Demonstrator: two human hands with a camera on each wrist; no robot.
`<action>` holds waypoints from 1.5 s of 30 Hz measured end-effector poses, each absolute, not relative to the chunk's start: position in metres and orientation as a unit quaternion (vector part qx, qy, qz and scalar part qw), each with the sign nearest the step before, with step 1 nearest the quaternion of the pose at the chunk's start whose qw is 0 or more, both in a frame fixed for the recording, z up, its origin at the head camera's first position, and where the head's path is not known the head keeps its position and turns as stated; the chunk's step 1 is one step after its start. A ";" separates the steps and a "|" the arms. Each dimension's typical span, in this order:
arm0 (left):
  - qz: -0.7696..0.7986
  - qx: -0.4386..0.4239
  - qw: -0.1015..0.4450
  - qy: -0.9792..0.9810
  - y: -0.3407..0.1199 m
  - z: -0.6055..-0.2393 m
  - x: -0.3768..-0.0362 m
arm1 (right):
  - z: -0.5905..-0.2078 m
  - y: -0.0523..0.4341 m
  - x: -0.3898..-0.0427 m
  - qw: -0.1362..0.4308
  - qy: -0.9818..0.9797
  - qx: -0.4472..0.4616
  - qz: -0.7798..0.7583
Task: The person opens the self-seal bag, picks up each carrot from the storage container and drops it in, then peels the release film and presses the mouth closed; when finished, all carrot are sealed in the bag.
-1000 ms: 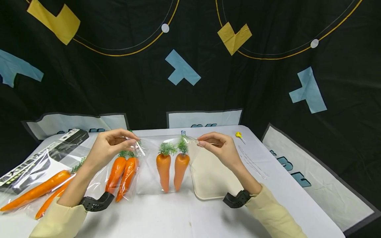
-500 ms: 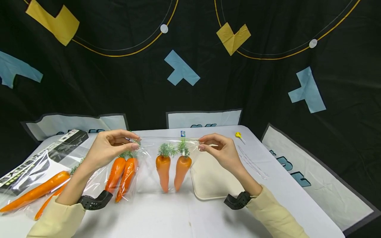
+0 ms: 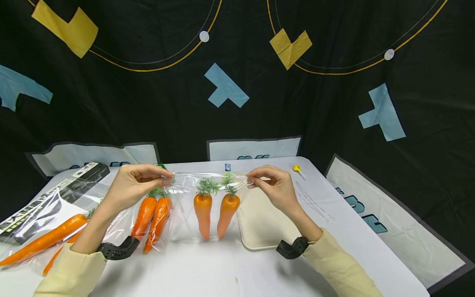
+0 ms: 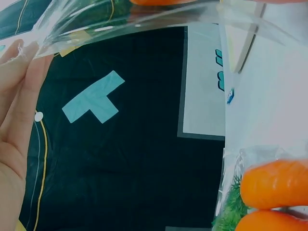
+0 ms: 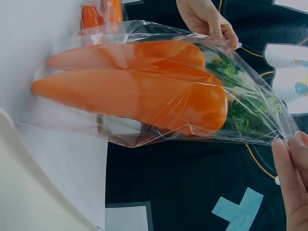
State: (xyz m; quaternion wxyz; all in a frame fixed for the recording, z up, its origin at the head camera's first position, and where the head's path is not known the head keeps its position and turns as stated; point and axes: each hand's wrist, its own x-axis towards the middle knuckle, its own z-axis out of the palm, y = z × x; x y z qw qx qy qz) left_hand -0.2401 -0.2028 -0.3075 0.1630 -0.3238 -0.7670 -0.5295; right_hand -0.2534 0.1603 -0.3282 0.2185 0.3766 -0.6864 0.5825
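Note:
A clear plastic bag (image 3: 185,222) hangs upright between my hands, its top edge stretched taut. Inside are two orange carrots (image 3: 203,214) with green leafy tops up and tips down. My left hand (image 3: 139,181) pinches the bag's upper left corner between thumb and fingers. At the upper right corner my right hand (image 3: 272,183) pinches it the same way. In the right wrist view the carrots (image 5: 144,96) show through the film, with the left hand (image 5: 207,19) beyond. The left wrist view shows the bag's film (image 4: 86,33) drawn to the left fingertips.
Behind my left hand lie two bagged carrots (image 3: 159,222). Farther left are more bagged carrots (image 3: 48,239) and a printed plastic package (image 3: 63,194). A cream tray (image 3: 267,231) sits right of the hanging bag. Thin clear strips (image 3: 313,202) and a yellow-headed item (image 3: 297,168) lie at right.
Both hands keep their pinch on the bag. Its top edge has been drawn straighter and tauter, and the right carrot has tilted, its top leaning slightly right.

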 end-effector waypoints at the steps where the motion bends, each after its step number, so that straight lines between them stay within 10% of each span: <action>1: -0.531 -0.325 0.162 -0.765 -0.203 -0.308 -0.241 | -0.328 0.160 -0.254 0.217 -0.685 0.376 0.586; 32: -0.495 -0.189 -0.010 -0.848 -0.212 -0.331 -0.332 | -0.364 0.147 -0.346 -0.028 -0.685 0.206 0.699; 45: -0.491 -0.161 -0.055 -0.854 -0.210 -0.347 -0.344 | -0.387 0.142 -0.360 -0.034 -0.688 0.186 0.701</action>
